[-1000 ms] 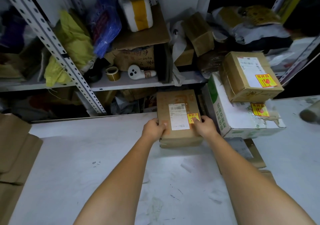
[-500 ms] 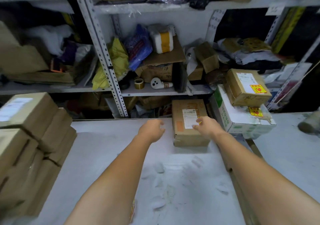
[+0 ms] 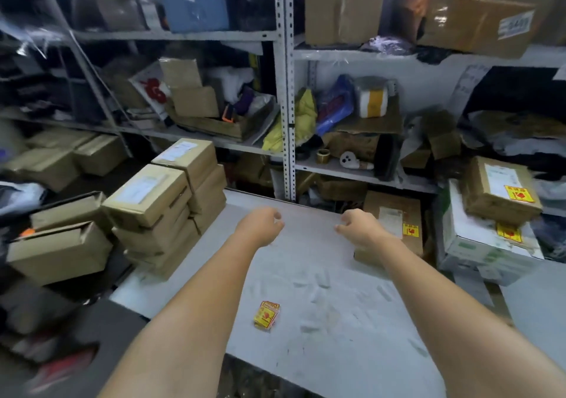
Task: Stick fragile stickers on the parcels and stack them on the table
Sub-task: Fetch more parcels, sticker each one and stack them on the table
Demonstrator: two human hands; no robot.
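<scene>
Left stack: plain brown parcels (image 3: pixel 171 201) stood in 2 columns on the left edge of the surface (image 3: pixel 306 290), with white shipping labels on the top boxes.
Off the surface: more brown cartons (image 3: pixel 58 250) sat lower down at the left, blurred.
Rack: a metal shelf rack (image 3: pixel 286 91) rose right behind the surface. A gold tape roll (image 3: pixel 323 155) and a white plastic device (image 3: pixel 352 161) lay on its lower shelf, under a yellow bag (image 3: pixel 303 118) and a blue bag (image 3: pixel 333 106).
Cardboard tray: an open tray (image 3: pixel 214 128) on the shelf left of the post held small boxes and an orange-edged item, too blurred to name.
Sticker pack: a pack of yellow fragile stickers (image 3: pixel 267 315) lay flat on the surface between the 2 forearms.
Stickered parcel: a flat brown parcel (image 3: pixel 395 213) lay at the far right of the surface with a fragile sticker (image 3: pixel 410 230) beside its white label. The right wrist hid its near-left corner.
Right pile: a white carton (image 3: pixel 477 244) stood just right of that parcel and carried a smaller brown box (image 3: pixel 499 192). Each of the 2 bore a yellow sticker.
Left hand (image 3: pixel 260 226): over the far part of the surface, grip narrow, fingers loosely curled, holding nothing.
Right hand (image 3: pixel 358 229): beside the stickered parcel, grip loose, holding nothing. I cannot tell whether it touched the parcel.
</scene>
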